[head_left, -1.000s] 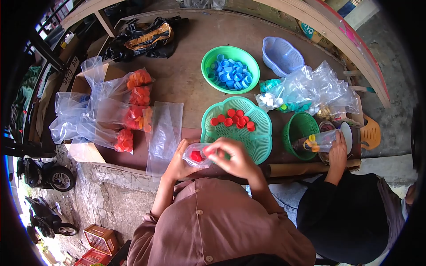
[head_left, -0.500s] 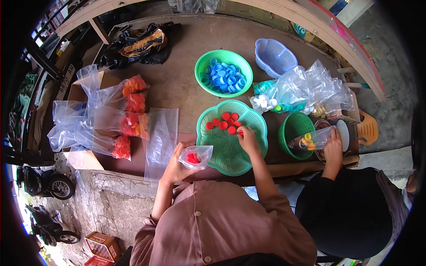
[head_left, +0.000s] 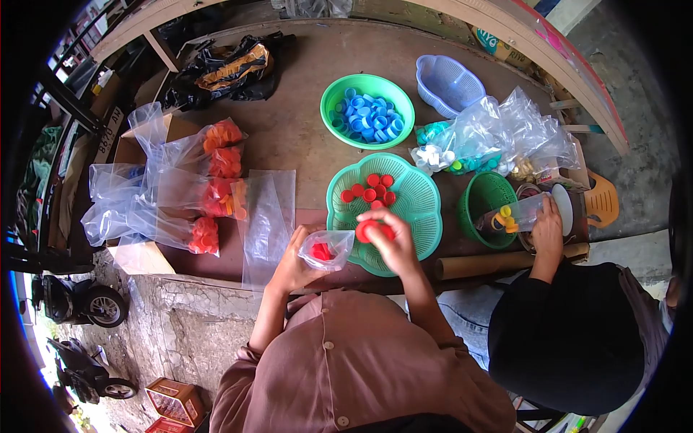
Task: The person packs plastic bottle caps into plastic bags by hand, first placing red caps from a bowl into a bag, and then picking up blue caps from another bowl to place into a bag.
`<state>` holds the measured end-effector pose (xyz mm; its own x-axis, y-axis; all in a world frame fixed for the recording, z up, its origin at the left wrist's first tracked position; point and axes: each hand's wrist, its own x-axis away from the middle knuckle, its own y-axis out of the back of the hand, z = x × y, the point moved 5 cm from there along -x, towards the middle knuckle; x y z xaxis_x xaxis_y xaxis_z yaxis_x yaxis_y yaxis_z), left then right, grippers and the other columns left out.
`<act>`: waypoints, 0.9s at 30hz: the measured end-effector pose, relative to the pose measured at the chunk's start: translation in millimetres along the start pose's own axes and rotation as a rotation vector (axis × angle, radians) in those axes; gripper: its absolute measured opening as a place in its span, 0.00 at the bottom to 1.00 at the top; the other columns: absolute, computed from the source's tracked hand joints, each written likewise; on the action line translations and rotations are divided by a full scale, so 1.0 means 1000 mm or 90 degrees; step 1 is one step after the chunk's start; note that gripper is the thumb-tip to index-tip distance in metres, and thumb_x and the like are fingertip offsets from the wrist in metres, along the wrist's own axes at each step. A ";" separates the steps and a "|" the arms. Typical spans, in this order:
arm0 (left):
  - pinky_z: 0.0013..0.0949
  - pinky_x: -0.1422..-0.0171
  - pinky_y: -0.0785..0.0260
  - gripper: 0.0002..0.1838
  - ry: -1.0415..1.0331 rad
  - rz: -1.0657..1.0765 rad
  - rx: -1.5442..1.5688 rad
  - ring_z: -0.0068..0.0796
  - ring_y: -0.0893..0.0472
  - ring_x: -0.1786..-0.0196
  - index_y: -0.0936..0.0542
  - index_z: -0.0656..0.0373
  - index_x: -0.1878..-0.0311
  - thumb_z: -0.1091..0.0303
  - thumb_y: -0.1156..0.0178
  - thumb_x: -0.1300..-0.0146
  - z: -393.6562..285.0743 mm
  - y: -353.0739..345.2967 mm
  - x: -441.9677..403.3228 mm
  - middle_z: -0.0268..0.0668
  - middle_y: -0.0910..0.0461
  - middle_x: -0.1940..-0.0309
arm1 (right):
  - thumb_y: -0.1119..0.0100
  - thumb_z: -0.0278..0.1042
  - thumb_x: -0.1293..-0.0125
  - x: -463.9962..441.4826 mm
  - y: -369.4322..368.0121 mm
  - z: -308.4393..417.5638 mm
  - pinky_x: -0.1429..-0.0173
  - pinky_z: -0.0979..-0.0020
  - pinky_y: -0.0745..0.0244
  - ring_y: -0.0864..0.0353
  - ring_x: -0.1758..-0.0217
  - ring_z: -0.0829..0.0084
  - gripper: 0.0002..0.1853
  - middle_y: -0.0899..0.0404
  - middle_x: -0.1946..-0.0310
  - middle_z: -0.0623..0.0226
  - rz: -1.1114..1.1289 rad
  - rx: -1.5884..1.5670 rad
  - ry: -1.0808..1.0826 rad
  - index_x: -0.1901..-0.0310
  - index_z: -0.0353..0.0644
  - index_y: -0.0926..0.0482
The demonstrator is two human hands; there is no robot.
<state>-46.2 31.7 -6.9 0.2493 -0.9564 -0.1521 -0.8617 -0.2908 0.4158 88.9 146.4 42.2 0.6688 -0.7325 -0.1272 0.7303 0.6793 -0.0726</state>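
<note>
My left hand (head_left: 294,265) is closed round a clear plastic bag (head_left: 333,254), its mouth open upward and red caps (head_left: 320,251) showing inside. My right hand (head_left: 392,245) pinches red caps (head_left: 366,230) over the near-left part of a scalloped light-green basket (head_left: 427,189), just right of the bag. Several more red caps (head_left: 370,194) lie inside that basket. Flat empty plastic bags (head_left: 267,224) rest on the table left of my left hand.
A green bowl (head_left: 327,97) holds blue caps. Behind it to the right is a purple basket (head_left: 449,83). Filled bags (head_left: 220,166) lie left. At right, a co-worker's hand (head_left: 547,231) holds a bag of yellow caps by a dark green basket (head_left: 473,195).
Over the last half second, my right hand has come back from the red caps in the basket toward the bag, with red caps in its fingers. My left hand still holds the bag.
</note>
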 end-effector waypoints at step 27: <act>0.37 0.44 0.35 0.35 -0.001 0.022 -0.013 0.41 0.29 0.47 0.30 0.64 0.51 0.64 0.26 0.65 0.002 0.007 -0.001 0.44 0.30 0.53 | 0.38 0.28 0.53 -0.025 0.058 -0.097 0.61 0.61 0.29 0.26 0.63 0.57 0.15 0.29 0.65 0.57 -0.091 0.692 0.095 0.62 0.40 0.28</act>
<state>-53.1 30.6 -5.7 0.2197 -0.9657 -0.1384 -0.8604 -0.2587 0.4390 101.1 209.0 -54.3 0.5979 -0.7389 -0.3107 0.5825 0.1343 0.8017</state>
